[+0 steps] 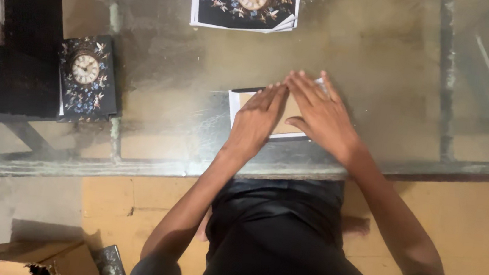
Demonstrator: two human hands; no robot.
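Glass tabletop (383,61) bears both flat hands, above yellow floor (474,237).

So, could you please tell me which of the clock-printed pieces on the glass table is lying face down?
The white-bordered brown board under both hands; the stack of prints and the dark covered panel both show their clock picture.

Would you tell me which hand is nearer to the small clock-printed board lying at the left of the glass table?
Left. The left hand lies closer to the clock-printed board; the right hand lies further right.
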